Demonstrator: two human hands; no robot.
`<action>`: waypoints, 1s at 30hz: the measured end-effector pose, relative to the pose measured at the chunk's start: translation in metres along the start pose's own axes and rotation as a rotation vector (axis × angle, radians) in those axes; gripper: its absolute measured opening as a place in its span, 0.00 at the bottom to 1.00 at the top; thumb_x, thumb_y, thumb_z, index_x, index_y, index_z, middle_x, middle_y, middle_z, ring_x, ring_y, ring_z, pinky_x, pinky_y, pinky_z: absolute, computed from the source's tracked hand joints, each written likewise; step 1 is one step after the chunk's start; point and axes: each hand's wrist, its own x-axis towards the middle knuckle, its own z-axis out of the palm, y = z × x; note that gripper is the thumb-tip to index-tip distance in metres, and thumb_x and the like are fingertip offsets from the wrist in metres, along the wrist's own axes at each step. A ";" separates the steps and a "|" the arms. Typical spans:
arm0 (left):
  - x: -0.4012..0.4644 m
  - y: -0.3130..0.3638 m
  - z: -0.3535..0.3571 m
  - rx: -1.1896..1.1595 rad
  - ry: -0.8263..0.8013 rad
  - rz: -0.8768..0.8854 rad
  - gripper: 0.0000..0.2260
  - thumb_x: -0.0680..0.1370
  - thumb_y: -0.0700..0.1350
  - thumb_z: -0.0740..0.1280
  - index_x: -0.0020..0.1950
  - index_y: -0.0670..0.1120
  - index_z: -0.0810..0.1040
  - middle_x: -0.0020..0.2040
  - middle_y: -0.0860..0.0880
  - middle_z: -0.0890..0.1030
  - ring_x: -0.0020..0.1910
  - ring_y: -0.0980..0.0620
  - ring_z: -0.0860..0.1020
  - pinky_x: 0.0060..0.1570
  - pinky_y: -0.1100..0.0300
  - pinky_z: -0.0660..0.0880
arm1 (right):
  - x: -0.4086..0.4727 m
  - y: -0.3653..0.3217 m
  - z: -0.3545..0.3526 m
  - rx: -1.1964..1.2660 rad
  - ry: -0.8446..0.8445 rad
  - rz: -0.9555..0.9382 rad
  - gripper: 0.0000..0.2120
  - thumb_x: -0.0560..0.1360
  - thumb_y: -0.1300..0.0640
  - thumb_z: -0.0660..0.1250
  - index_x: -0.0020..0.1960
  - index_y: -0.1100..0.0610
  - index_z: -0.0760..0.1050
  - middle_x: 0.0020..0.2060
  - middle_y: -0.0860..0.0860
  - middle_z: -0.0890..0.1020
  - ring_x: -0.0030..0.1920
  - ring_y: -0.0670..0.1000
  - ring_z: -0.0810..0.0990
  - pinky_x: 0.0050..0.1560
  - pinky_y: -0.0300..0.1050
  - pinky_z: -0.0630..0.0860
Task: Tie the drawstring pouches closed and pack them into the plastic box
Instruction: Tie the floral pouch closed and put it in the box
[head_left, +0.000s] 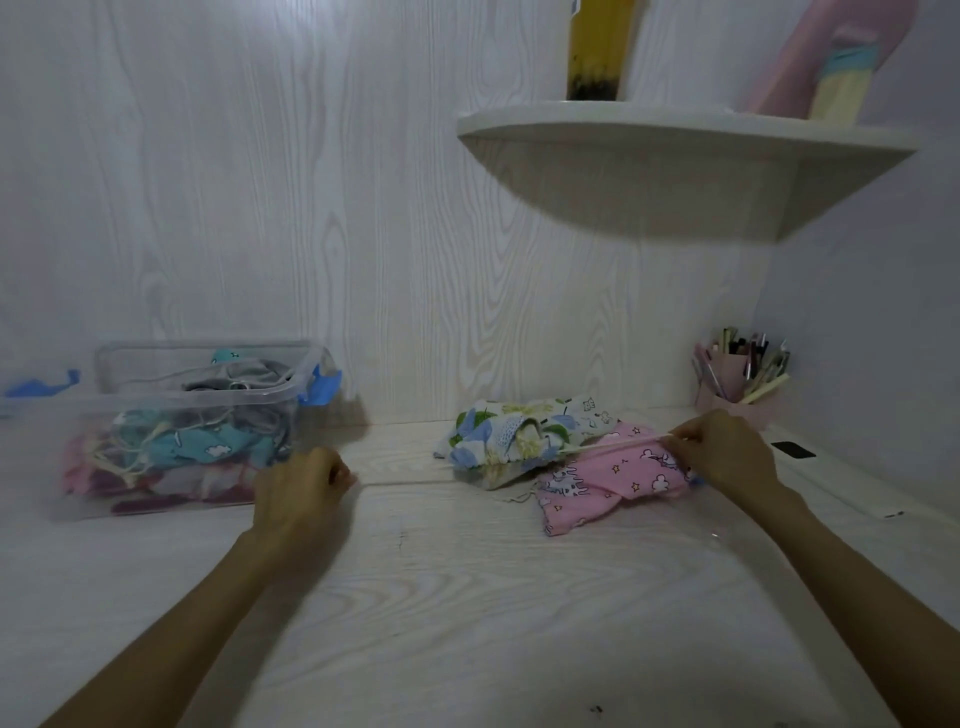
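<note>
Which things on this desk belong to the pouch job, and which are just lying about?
Job: pink pouch, its drawstring pinched by the right hand, floral pouch, plastic box, left hand.
Lying about: pen holder, shelf, blue tape.

Left arm: bare forearm reaching forward from the lower left, wrist straight.
Left hand (304, 488): back of the hand up, fingers curled inward, fingertips pinched together at the right side.
Right arm: bare forearm stretched forward from the lower right.
Right hand (727, 452): knuckles up, fingers (685, 434) curled in a pinching grip.
</note>
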 end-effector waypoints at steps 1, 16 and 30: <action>-0.001 0.003 0.001 0.054 -0.055 -0.018 0.09 0.79 0.49 0.63 0.49 0.45 0.79 0.48 0.46 0.82 0.46 0.46 0.79 0.39 0.56 0.64 | -0.003 -0.005 0.002 -0.027 -0.019 -0.012 0.09 0.73 0.52 0.69 0.40 0.55 0.84 0.32 0.53 0.80 0.41 0.58 0.81 0.38 0.44 0.72; 0.006 0.079 0.028 -0.184 -0.553 0.050 0.13 0.76 0.45 0.66 0.60 0.47 0.75 0.58 0.48 0.79 0.51 0.47 0.79 0.50 0.56 0.76 | -0.054 -0.080 0.050 -0.216 -0.351 -0.300 0.10 0.73 0.49 0.68 0.46 0.56 0.76 0.43 0.50 0.75 0.45 0.52 0.76 0.40 0.42 0.69; 0.038 0.076 -0.035 -0.834 -0.505 -0.072 0.14 0.81 0.50 0.59 0.50 0.45 0.83 0.41 0.48 0.72 0.39 0.55 0.71 0.39 0.64 0.71 | 0.005 -0.090 -0.010 0.253 -0.449 -0.476 0.10 0.77 0.55 0.66 0.45 0.60 0.83 0.37 0.55 0.85 0.32 0.47 0.80 0.38 0.40 0.77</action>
